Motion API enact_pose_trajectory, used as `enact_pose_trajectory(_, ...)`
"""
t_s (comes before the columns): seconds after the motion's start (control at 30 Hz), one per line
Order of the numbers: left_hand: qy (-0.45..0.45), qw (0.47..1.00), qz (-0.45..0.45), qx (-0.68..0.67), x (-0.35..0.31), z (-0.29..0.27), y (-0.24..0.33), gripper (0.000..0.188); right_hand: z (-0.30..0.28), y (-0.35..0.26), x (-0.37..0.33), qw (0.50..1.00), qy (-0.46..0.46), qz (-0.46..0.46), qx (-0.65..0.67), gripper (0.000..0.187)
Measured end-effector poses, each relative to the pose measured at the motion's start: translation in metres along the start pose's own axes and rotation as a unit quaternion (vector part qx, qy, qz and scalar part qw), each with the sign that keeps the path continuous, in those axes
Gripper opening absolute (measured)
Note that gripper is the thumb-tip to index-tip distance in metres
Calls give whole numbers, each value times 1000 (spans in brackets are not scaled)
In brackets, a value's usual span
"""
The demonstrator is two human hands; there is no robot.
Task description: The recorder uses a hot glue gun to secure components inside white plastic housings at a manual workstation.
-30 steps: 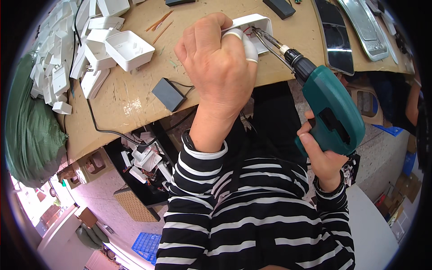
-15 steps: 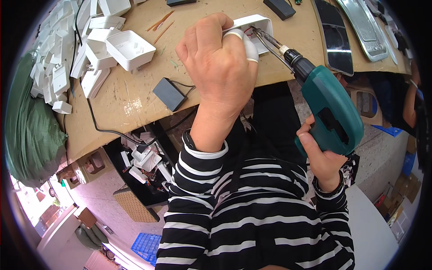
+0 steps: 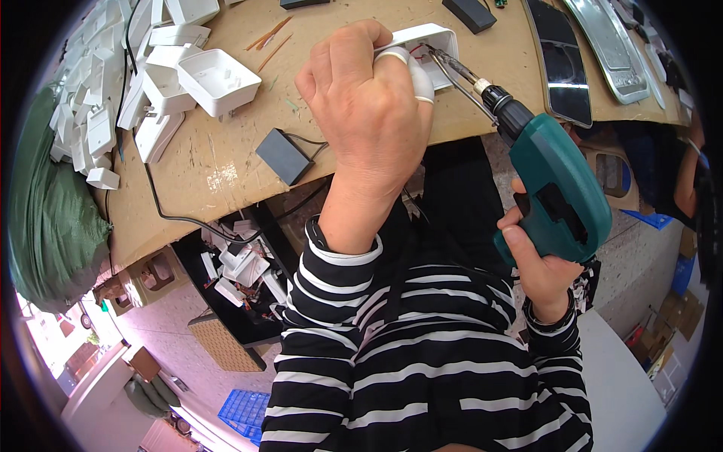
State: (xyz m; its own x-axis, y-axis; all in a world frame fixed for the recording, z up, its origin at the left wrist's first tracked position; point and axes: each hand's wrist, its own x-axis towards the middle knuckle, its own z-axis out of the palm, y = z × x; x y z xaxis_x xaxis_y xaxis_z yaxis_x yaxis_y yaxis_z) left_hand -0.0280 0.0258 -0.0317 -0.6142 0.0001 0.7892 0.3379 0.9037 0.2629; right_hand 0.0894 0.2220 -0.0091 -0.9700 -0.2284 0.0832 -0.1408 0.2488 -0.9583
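My left hand (image 3: 369,98) is closed around a white plastic housing (image 3: 433,34) above the table's near edge. White wrapping (image 3: 419,79) covers one or more of its fingertips. A bit of red wire (image 3: 416,50) shows inside the housing. In my right hand (image 3: 538,260) is a green soldering gun (image 3: 561,184), gripped by its handle. Its dark tip and a thin feed tube reach into the open side of the housing. Whether the tip touches anything in there I cannot tell.
White housings (image 3: 218,83) pile up at the left beside a green sack (image 3: 56,211). A black box (image 3: 285,157) with a cable lies on the table (image 3: 218,177). At right are a dark glossy panel (image 3: 561,68) and a metal tray (image 3: 614,53). Below stands a scrap bin (image 3: 245,267).
The soldering gun has shifted slightly right and down, its tip still within the housing. My right index finger looks more extended from the handle. My left hand and the housing are almost unmoved.
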Motion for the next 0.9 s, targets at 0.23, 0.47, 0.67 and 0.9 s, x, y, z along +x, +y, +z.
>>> enact_pose_trajectory(0.23,-5,1000,-2,-3,-1,0,0,7,1,0,-2,1000,7,-8,15,57)
enact_pose_trajectory(0.47,0,1000,-1,1,0,-1,1,8,1,0,-2,1000,-10,-18,-5,57)
enact_pose_trajectory(0.67,-1,1000,-2,1,0,-1,1,8,-1,2,-6,1000,-1,1,4,57)
enact_pose_trajectory(0.9,-9,1000,0,3,-1,0,1,9,-3,0,-9,995,62,-73,24,61)
